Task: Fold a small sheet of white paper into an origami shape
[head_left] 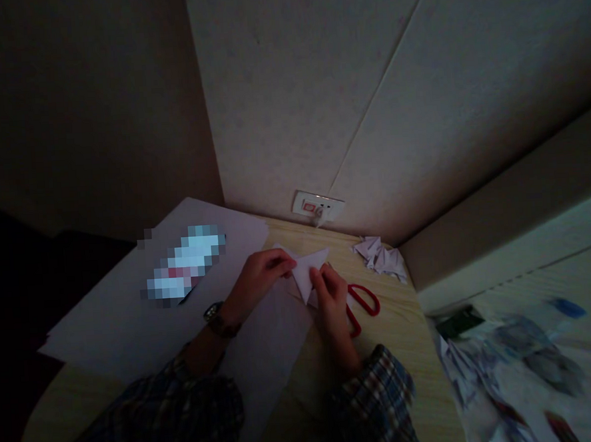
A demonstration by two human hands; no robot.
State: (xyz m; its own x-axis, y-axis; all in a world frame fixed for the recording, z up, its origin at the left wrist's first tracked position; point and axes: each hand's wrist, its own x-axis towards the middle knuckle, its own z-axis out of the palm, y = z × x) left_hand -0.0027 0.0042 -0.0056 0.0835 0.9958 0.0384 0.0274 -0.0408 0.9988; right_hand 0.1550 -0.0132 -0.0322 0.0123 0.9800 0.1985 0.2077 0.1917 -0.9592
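A folded white paper piece (305, 272) with pointed corners is held up between both hands over the table. My left hand (266, 268), with a watch on the wrist, pinches its left side. On its right side, the thumb and fingers of my right hand (330, 291) press the paper. Red-handled scissors (364, 301) lie on the table just right of my right hand; their blades are mostly hidden. Large white paper sheets (253, 343) are spread beneath my left arm.
A lit phone (185, 264), blurred out, rests on the sheets at left. Several folded paper pieces (380, 257) lie by the wall at the table's back right. A wall socket (318, 206) with a plug is behind. Papers and plastic bags (528, 353) lie lower right, beyond the table (407, 334).
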